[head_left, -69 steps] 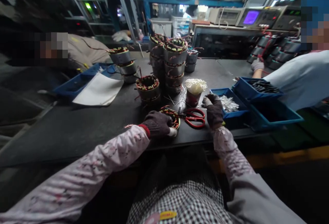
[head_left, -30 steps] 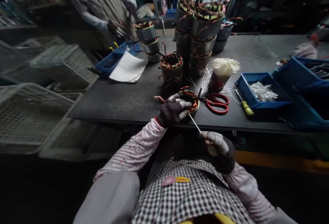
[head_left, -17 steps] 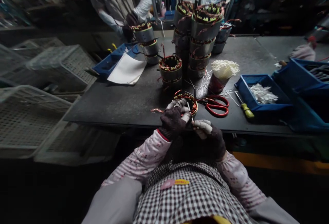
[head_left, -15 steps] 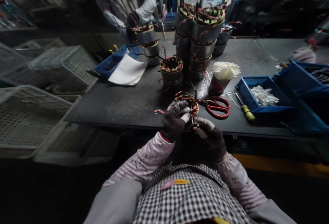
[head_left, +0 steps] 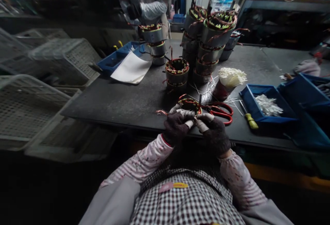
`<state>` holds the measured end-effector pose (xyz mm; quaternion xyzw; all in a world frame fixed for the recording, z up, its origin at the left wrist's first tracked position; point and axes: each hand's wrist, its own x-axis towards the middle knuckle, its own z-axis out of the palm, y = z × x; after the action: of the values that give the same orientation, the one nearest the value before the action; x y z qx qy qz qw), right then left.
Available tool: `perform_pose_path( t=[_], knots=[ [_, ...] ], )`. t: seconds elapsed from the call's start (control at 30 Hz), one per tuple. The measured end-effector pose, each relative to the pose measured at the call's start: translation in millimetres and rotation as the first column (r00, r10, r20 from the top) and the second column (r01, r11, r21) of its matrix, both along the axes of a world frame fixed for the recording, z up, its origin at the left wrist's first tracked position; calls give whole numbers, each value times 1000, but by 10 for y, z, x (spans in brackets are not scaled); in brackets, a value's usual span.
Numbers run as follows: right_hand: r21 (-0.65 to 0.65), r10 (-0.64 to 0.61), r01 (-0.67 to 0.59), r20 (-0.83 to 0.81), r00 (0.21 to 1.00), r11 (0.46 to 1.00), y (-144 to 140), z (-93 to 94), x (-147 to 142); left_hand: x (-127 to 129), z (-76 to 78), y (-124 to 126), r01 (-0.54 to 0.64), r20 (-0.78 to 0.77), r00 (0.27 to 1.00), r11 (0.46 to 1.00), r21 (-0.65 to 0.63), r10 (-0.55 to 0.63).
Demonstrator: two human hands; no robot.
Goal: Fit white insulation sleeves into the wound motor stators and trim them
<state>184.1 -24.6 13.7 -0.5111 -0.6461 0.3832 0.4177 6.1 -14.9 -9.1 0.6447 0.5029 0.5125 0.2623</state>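
Observation:
A motor stator (head_left: pixel 190 103) with red windings lies on the table edge before me, its near side hidden by my fingers. My left hand (head_left: pixel 178 123), in a dark glove with pale-wrapped fingertips, is closed on the stator's near rim. My right hand (head_left: pixel 213 130) is pinched against the same rim, its fingertips meeting those of the left. Whatever small thing is between the right fingertips is too hidden to name. Red-handled scissors (head_left: pixel 230 115) lie just right of the stator. Loose red lead wires (head_left: pixel 162 112) stick out to its left.
Stacked stators (head_left: pixel 213 35) stand behind, with another short stack (head_left: pixel 177 75) nearer. White cable ties (head_left: pixel 232 76) fill a cup. A screwdriver (head_left: pixel 250 121) lies beside a blue bin (head_left: pixel 279 118). White crates (head_left: pixel 31 111) are at left. A co-worker (head_left: pixel 145 1) stands across the table.
My right hand has moved up and left to the stator's near rim, meeting the left fingertips. A thin white strip that stood at the rim is now covered. The view has shifted slightly.

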Motion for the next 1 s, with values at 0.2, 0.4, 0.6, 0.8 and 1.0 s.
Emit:
perform_pose_path(
  t=[0.2, 0.4, 0.6, 0.8, 1.0],
  knots=[
    [204, 16, -65, 235, 972, 977, 31, -6, 14, -42, 41, 8, 52, -7, 999, 999, 10, -52],
    [523, -65, -176, 410, 910, 834, 112, 77, 31, -4, 84, -10, 25, 17, 1000, 1000, -2, -25],
    [600, 10, -109, 166, 986, 792, 42, 300, -21, -29, 44, 12, 77, 29, 997, 997, -11, -76],
    [155, 71, -77, 41, 997, 985, 9, 97, -52, -95, -137, 8, 75, -279, 960, 972, 222, -10],
    [-52, -47, 49, 52, 998, 997, -458, 86, 175, -71, -100, -4, 121, -386, 922, 962, 243, -19]
  ],
)
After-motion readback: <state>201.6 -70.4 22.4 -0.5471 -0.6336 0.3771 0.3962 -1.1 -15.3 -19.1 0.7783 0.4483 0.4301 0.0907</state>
